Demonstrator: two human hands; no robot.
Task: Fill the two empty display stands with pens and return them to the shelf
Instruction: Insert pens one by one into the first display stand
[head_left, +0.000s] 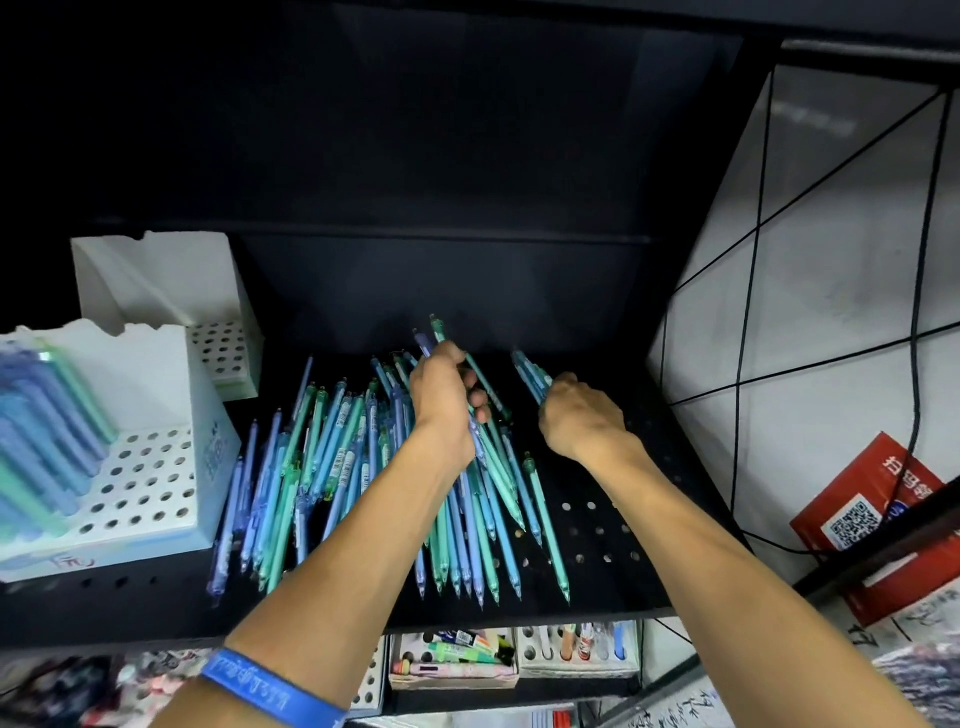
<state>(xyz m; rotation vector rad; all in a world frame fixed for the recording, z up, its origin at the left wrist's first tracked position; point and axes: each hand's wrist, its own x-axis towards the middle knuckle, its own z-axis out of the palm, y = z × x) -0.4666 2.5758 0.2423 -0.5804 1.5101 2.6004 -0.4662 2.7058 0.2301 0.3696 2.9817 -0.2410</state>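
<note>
Here, from the head view, we see our left hand (441, 400) with fingers curled around a bundle of blue and green pens (485, 436) above the black perforated shelf (597, 525). Our right hand (582, 415) grips a few more pens (530, 374) just beside it. Loose pens (311, 457) lie scattered on the shelf. At left stand a partly filled display stand (150, 483) and an empty one (171, 291) behind it.

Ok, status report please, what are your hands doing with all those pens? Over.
Left hand grips a bunch of pens. Right hand grips a few more. Loose pens piled on the shelf. Near stand partly filled. Nothing blocking.
</note>
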